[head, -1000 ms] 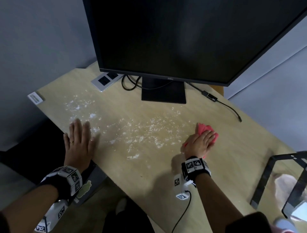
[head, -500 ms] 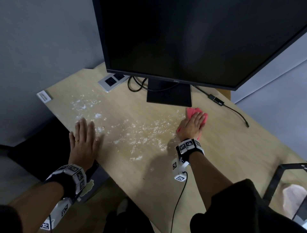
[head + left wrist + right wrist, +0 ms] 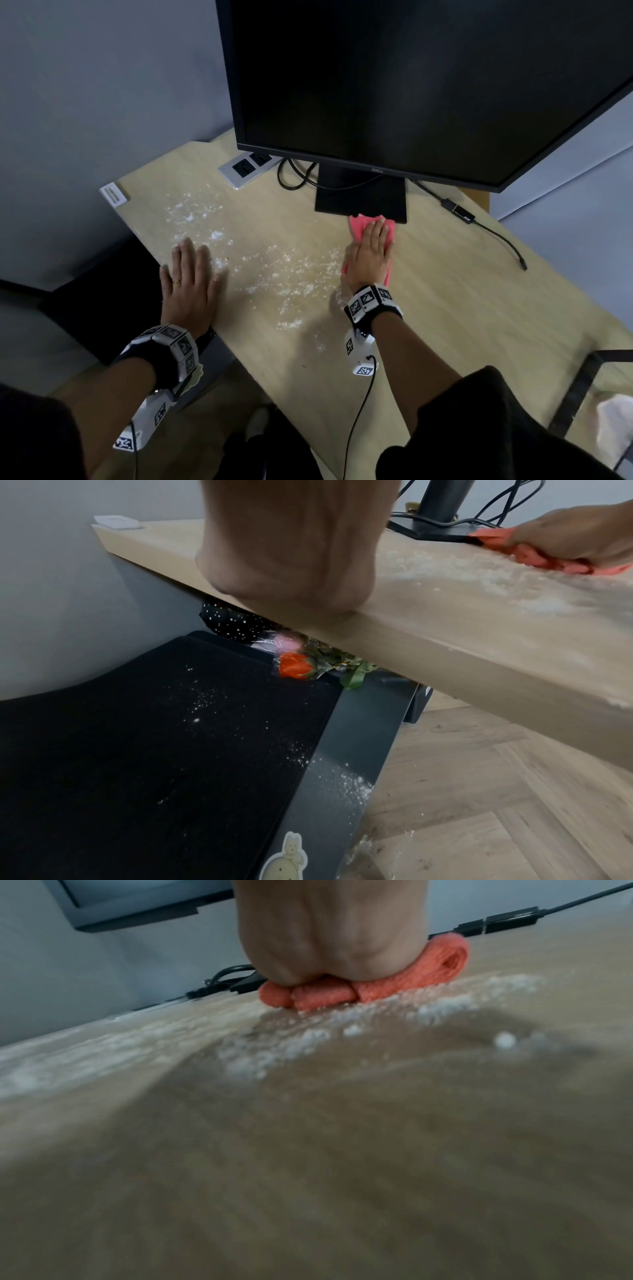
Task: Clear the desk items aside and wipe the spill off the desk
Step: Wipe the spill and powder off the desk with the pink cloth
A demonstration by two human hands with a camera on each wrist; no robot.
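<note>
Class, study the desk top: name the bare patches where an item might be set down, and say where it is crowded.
Bare wood lies right of the right hand and pink cloth, up to the loose cable and the black frame, and along the near edge of the desk. Crowded: white powder between the hands, the left hand at the edge, cables beside the monitor base.

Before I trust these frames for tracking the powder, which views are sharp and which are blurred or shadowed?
Head view: mostly sharp, dim; arm shadows fall on the desk around the white powder. Left wrist view: the left hand is a close blur, the desk edge smeared. Right wrist view: the pink cloth is clearest, the near desk heavily blurred.
</note>
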